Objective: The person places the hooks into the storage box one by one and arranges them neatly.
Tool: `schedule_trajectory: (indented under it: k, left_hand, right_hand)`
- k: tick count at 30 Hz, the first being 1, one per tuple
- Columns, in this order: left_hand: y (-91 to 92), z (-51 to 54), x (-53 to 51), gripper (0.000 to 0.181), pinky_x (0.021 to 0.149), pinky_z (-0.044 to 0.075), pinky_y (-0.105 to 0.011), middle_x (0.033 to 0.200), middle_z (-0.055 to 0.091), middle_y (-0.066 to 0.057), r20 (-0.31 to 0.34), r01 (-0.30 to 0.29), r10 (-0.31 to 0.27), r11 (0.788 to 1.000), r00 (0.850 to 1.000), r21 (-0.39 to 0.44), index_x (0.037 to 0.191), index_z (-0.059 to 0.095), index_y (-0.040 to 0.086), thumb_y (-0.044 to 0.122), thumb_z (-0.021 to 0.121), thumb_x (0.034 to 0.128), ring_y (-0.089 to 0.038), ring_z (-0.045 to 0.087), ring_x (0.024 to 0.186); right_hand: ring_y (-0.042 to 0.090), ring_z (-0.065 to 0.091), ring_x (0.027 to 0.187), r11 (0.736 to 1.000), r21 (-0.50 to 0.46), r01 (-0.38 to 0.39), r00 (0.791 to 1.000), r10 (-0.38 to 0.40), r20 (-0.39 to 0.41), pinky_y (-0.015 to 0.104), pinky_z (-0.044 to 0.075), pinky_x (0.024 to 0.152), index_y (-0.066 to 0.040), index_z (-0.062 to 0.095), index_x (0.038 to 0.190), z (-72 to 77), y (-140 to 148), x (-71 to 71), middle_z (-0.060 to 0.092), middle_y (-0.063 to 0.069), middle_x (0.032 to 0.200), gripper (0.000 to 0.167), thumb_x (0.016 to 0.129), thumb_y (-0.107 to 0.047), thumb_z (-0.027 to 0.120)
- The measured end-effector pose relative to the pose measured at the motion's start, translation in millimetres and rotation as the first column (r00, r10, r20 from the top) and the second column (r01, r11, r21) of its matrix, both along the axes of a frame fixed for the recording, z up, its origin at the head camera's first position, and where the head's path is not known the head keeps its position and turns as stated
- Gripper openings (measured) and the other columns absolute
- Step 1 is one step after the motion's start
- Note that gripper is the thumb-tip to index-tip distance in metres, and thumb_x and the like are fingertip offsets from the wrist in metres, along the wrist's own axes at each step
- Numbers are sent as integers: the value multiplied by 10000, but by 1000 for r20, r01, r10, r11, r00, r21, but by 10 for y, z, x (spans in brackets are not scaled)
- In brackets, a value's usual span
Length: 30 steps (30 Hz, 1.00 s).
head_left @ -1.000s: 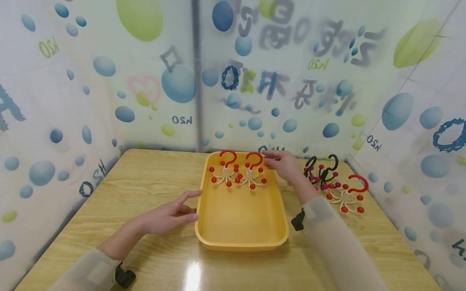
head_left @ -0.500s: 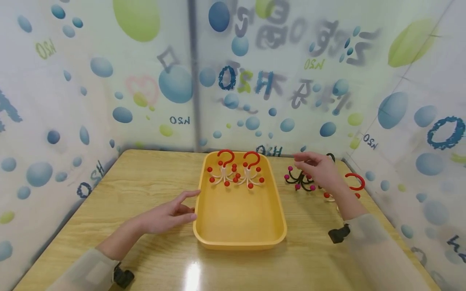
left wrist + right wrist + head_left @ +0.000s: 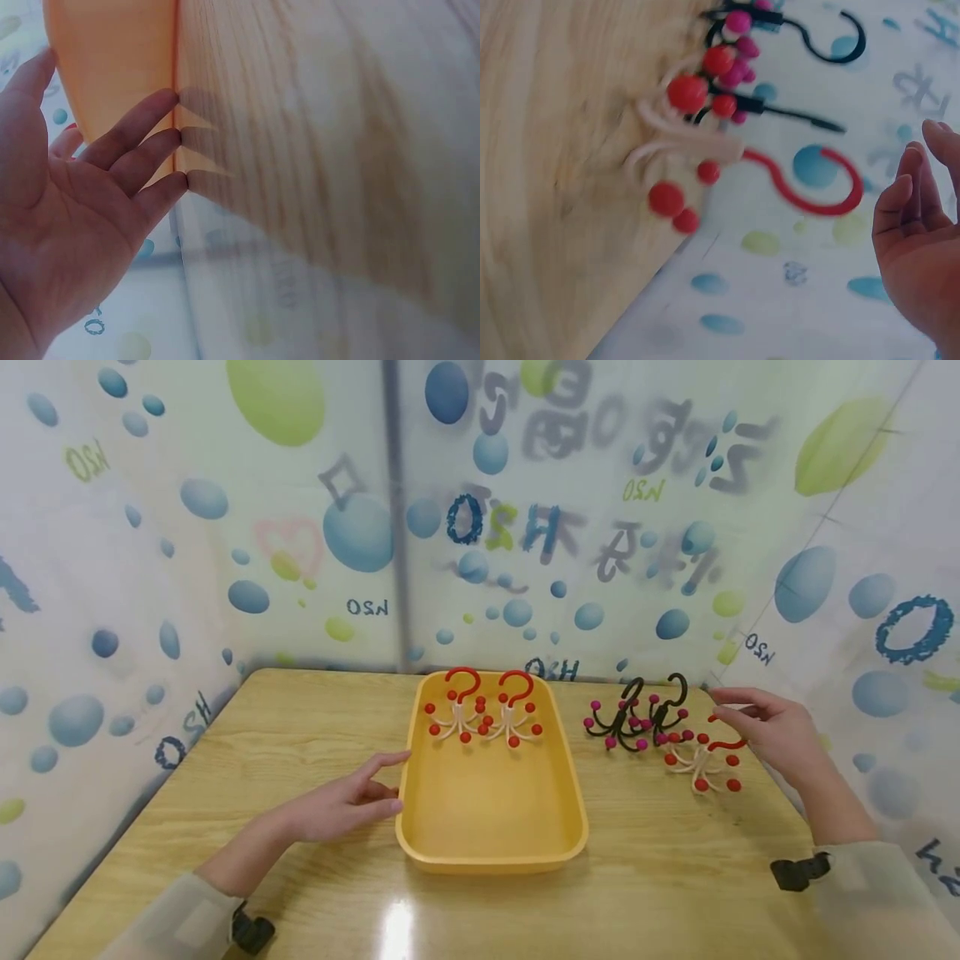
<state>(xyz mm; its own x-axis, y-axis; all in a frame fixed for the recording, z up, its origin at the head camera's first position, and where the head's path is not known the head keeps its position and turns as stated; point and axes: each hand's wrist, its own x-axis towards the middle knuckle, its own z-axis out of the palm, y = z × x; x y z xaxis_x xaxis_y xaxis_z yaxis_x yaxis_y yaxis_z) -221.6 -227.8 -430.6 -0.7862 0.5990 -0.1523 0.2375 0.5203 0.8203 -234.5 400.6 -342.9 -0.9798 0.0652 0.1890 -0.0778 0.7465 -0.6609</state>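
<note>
A yellow tray (image 3: 491,810) stands on the table, with two white ball-tipped claws (image 3: 459,717) with red hook handles inside at its far end. My left hand (image 3: 348,797) rests its fingertips against the tray's left side, fingers spread, as the left wrist view also shows. My right hand (image 3: 780,735) is by the hook of a third red-and-white claw (image 3: 682,135) on the table at the right. In the right wrist view this hand holds nothing and stays apart from the hook, its fingers loosely bent.
Two black hook-handled claws (image 3: 617,727) with magenta balls stand just behind the third red-and-white one, close together. The wooden table (image 3: 322,893) meets bubble-patterned walls (image 3: 315,568) at the back and sides.
My right hand has moved right from the tray's far corner, past the black claws, to beside the third red-and-white claw. My left hand has stayed at the tray.
</note>
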Motion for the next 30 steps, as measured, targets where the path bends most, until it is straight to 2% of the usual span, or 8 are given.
schedule_trajectory:
  k: [3,6,11,15,18,25,28,30]
  left_hand:
    - [-4,1,-5,748,1106,564,-596,1498,667,-252,-6,0,0,1000,1000,-4,1745,210,260,435,608,1138,-372,691,1349]
    - [-5,-1,-5,753,1108,561,-592,1495,670,-251,-16,4,-4,1000,1000,-4,1748,207,241,432,607,1139,-367,695,1344]
    - [-7,-5,4,751,1110,559,-593,1493,665,-267,-16,5,-5,1000,1000,2,1747,211,230,425,608,1139,-382,688,1353]
    - [-16,-4,0,748,1116,558,-603,1506,658,-260,-5,-2,2,1000,1000,2,1745,219,251,437,610,1136,-391,676,1370]
    - [-13,-2,-5,745,1121,554,-608,1512,653,-261,-3,0,0,1000,1000,3,1744,220,257,434,612,1136,-397,670,1379]
    - [-20,-4,-10,749,1120,556,-601,1508,655,-263,-14,8,-8,1000,1000,6,1746,213,246,424,612,1138,-396,669,1381]
    - [-18,-8,-9,750,1116,559,-601,1509,652,-267,-10,8,-8,1000,1000,8,1747,210,241,422,610,1139,-399,668,1381]
    - [-15,-13,-5,751,1114,560,-602,1511,649,-272,-2,6,-6,1000,1000,11,1748,210,239,422,610,1139,-403,668,1380]
  right_hand:
    - [-12,610,865,999,26,38,999,-38,5,268,506,654,-143,648,1508,-82,179,-6,670,-349,930,547,1097,-504,657]
    - [15,584,852,997,48,57,998,-57,14,303,454,629,-141,629,1533,-166,306,-4,680,-301,932,585,1089,-521,664]
    - [11,585,842,995,65,77,996,-79,33,262,504,640,-96,629,1526,-311,411,8,662,-254,1025,602,1093,-513,662]
    - [-28,601,848,994,31,104,994,-105,34,224,565,681,-80,650,1509,-411,439,7,591,-373,1002,571,1104,-481,655]
    - [-63,643,837,995,-28,96,995,-96,19,195,588,698,-61,643,1521,-469,455,9,603,-436,983,574,1103,-454,667]
    - [-94,715,859,991,-115,74,997,-70,42,131,564,730,-118,557,1608,-558,464,20,638,-430,1002,589,1116,-428,649]
    - [-104,722,846,988,-127,82,997,-80,20,126,565,726,-115,557,1605,-586,443,19,628,-444,987,567,1123,-400,644]
    - [-109,726,838,987,-138,80,997,-82,-11,115,581,738,-73,570,1587,-601,420,21,620,-453,989,546,1128,-359,644]
